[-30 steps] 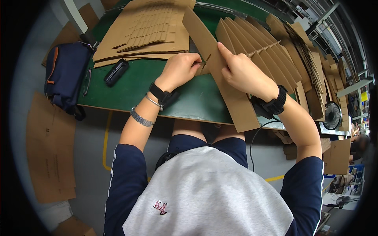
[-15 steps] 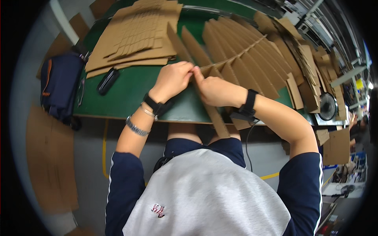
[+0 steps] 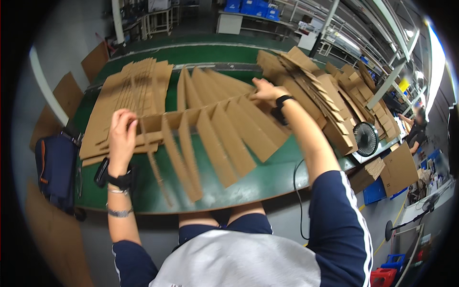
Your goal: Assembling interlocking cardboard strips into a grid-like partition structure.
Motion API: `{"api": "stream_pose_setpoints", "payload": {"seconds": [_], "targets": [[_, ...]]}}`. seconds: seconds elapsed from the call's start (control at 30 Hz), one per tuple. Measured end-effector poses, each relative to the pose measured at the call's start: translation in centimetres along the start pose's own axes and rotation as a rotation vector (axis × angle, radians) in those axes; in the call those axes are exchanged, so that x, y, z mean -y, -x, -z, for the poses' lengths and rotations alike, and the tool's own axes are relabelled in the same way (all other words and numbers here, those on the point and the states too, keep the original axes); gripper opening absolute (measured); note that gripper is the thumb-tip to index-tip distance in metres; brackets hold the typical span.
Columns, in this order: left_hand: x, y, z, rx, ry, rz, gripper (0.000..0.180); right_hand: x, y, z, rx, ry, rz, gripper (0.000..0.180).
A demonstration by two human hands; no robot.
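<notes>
A brown cardboard partition (image 3: 228,136) stretches between my hands, its crosswise strips fanned out along one long strip. My left hand (image 3: 122,136) is closed on its left end, thumb and fingers pinching the cardboard near the last crosswise strip. At the opposite end, farther up and right, my right hand (image 3: 267,92) grips the long strip where the crosswise pieces bunch together. The partition's near edges hang over the green table (image 3: 229,191). Some of its far strips are blurred.
A stack of flat slotted cardboard sheets (image 3: 107,105) lies at the left. More cardboard pieces (image 3: 311,95) are piled on the right, beside a small black fan (image 3: 366,138). A dark blue bag (image 3: 56,170) hangs at the table's left edge. A black cable (image 3: 297,191) drops off the front edge.
My hands have moved apart, left hand to the left and right hand up and right. The partition is now spread wide between them. The view has tilted up, showing more of the room.
</notes>
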State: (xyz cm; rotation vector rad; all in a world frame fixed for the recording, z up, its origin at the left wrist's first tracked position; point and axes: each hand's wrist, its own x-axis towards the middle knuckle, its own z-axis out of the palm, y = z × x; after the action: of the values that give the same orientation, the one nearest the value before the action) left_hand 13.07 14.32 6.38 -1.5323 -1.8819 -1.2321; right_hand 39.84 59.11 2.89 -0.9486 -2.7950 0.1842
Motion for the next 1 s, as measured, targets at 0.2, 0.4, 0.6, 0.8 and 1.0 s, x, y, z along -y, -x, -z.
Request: {"api": "stream_pose_setpoints", "payload": {"seconds": [0.2,0.4,0.6,0.8,1.0], "targets": [[8.0,-4.5,-0.9,-0.136,-0.246,0.01,0.012,2.5,-0.1,1.2,0.219,-0.199,-0.033,0.07],[12.9,-14.7,-3.0,-0.437,-0.409,-0.008,0.022,5.4,5.3,6.5,0.013,-0.456,0.135,0.028],[3.7,-32.7,-16.3,-0.516,0.146,0.23,0.077,-0.6,11.7,14.1,-0.225,-0.522,-0.074,0.025],[-19.5,-39.5,-38.4,0.474,0.639,-0.103,0.077,-14.9,16.4,17.6,-0.428,-1.093,-0.114,0.032],[-31.0,-32.7,-48.5,0.779,0.487,-0.299,0.096,-27.5,16.3,16.8,-0.441,-0.659,-0.58,0.028]]}}
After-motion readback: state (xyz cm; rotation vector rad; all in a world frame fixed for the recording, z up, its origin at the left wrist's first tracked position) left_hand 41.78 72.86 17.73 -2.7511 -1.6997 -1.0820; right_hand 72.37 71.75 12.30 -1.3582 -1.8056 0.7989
